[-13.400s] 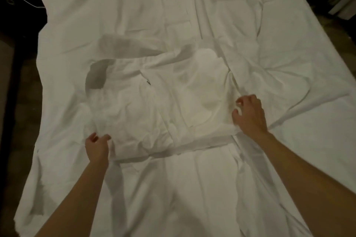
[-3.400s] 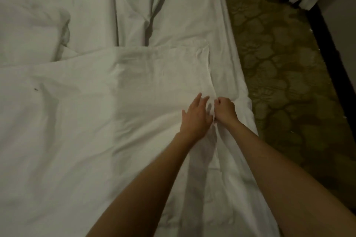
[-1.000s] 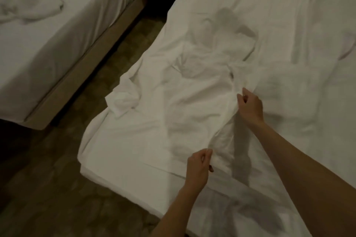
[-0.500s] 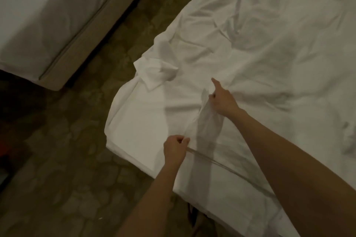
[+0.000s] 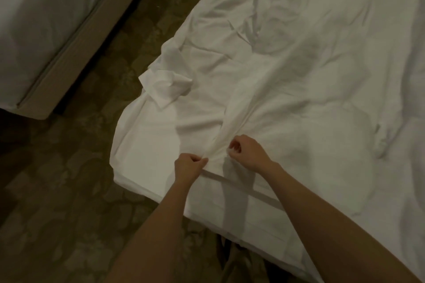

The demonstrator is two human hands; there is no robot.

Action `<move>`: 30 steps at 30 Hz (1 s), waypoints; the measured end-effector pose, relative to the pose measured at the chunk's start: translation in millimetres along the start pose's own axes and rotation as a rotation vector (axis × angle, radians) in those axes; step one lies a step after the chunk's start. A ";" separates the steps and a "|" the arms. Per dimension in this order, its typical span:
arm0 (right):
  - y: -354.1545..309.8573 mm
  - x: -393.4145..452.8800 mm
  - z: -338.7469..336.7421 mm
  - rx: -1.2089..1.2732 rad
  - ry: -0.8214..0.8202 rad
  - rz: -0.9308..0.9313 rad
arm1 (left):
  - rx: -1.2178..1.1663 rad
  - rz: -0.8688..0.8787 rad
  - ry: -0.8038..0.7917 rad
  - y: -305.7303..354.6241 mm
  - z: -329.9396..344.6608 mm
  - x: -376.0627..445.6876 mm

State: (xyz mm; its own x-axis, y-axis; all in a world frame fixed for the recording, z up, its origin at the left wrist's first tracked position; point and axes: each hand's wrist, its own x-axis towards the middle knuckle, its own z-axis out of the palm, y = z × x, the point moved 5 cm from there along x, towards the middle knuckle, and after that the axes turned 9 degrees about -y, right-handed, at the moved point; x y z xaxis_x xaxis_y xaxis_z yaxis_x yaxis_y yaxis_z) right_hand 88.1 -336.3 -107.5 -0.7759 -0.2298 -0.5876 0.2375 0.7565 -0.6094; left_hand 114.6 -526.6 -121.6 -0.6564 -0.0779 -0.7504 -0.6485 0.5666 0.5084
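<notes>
1. Dim room, with a brown patterned carpet [image 5: 69,179] underfoot that runs up as a strip between two beds
2. At upper left, well apart from the hands, a second bed [image 5: 41,18] in white, with a tan base [image 5: 76,53] along its edge
3. At right, filling most of the view, the near bed [image 5: 230,230], seen from its near-left corner
4. Over it a white sheet [image 5: 299,71], heavily creased, with a loose corner [image 5: 165,88] flipped back and crumpled by the left edge
5. Near that bed corner, a raised ridge [image 5: 226,122] of the sheet, pulled up off the surface and running away toward the middle of the bed
6. Left hand [image 5: 188,166] at the ridge's near end, fingers curled tight into a fist round the bunched cloth, thumb on top
7. Right hand [image 5: 247,153] just beside it on the ridge's right flank, fingers likewise curled in and clamping a fold of the same cloth
8. Between the two grips, only a narrow span of gathered fabric
9. From under the left hand, a flat hem band [image 5: 241,187] slanting right and passing beneath the right forearm
</notes>
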 end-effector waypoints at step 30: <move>209.2 -249.6 -26.0 0.689 0.671 0.533 | 0.043 0.160 0.006 24.5 14.9 -11.1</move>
State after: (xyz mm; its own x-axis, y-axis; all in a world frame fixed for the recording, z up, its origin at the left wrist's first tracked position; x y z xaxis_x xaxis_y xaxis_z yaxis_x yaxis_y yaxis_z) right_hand 316.3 -104.8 -74.5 -0.5873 0.5625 -0.5819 0.7500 0.1079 -0.6526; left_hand 111.7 -499.6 -107.1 -0.7525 0.0110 -0.6585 -0.5184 0.6069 0.6025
